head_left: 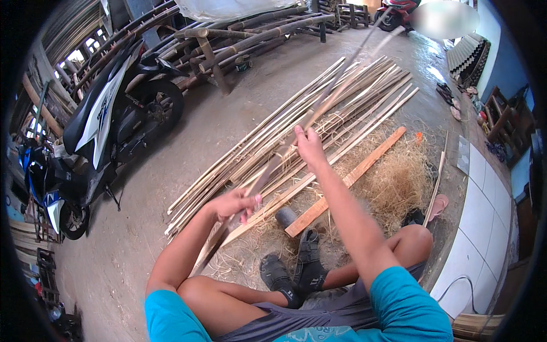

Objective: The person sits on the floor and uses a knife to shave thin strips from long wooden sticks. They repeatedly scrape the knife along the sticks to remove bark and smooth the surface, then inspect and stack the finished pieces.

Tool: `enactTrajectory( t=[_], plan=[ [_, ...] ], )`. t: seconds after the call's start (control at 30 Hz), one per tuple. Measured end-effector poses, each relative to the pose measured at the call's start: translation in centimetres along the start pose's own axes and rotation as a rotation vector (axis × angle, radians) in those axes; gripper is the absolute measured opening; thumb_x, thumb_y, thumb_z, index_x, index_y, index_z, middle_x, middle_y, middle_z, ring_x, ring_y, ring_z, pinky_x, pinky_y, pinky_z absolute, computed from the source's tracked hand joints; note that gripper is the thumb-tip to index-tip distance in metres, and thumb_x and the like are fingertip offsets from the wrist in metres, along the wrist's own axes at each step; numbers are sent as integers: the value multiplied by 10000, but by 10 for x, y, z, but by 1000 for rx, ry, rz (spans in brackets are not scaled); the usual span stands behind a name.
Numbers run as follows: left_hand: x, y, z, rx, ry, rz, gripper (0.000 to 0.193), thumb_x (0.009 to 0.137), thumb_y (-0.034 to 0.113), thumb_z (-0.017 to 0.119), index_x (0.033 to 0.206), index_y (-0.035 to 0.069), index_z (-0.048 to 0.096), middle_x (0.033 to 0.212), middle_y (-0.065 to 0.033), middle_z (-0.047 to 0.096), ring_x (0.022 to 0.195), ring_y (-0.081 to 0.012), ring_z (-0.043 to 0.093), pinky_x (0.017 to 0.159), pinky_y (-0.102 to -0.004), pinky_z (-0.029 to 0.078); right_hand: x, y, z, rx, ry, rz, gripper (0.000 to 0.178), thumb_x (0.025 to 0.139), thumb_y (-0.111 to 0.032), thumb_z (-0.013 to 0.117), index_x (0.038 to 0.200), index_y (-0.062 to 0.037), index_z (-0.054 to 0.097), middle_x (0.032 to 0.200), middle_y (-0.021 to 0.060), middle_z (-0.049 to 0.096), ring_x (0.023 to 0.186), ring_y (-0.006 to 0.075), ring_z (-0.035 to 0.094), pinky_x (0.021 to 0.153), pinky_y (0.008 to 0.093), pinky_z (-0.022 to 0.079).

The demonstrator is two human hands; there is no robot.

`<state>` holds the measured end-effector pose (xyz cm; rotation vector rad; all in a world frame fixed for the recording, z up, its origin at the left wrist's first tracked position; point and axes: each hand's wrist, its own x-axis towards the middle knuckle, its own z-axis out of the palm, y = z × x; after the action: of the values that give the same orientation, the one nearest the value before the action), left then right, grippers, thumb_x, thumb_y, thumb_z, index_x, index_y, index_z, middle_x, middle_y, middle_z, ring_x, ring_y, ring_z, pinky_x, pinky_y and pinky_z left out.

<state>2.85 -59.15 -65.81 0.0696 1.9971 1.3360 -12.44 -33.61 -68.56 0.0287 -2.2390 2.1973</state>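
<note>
My right hand [309, 147] is closed around long bamboo strips [266, 175], one edge dark and one pale, which slant from near my left knee up to the far right. Lower down the same length, my left hand [235, 205] has its thumb and fingers about the strip, its grip loose and partly hidden. The far end is smeared by motion. Beneath lies a pile of split bamboo strips [222, 171] on the floor. Right of my left hand, by my sandalled feet [277, 272], are a dark cylinder [285, 216] and a wooden plank [347, 181].
Pale fibrous shavings [399, 182] heap beyond the plank. A motorbike [105, 117] stands at the left. Thick bamboo poles [256, 41] rest on a rack at the back. Tiled flooring [476, 228] and a pink sandal [438, 206] are on the right.
</note>
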Motion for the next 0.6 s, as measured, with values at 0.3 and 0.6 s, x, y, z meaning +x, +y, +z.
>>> enactTrajectory(
  t=[0.3, 0.6],
  plan=[
    [32, -75, -90, 610, 736, 95, 427, 904, 387, 639, 1035, -18, 672, 952, -231, 689, 870, -338, 660, 800, -428, 503, -93, -12, -157, -531, -601, 169, 625, 998, -380, 577, 1514, -92, 373, 1287, 92, 582, 1093, 173, 574, 898, 320, 488],
    [7, -116, -149, 1220, 954, -270, 648, 921, 421, 634, 1456, 114, 432, 1342, -234, 564, 1230, -395, 550, 1040, -509, 425, -259, 1, -419, -148, 406, 501, 386, 999, -415, 555, 1237, -118, 617, 953, 16, 671, 739, 54, 643, 544, 181, 495]
  ],
)
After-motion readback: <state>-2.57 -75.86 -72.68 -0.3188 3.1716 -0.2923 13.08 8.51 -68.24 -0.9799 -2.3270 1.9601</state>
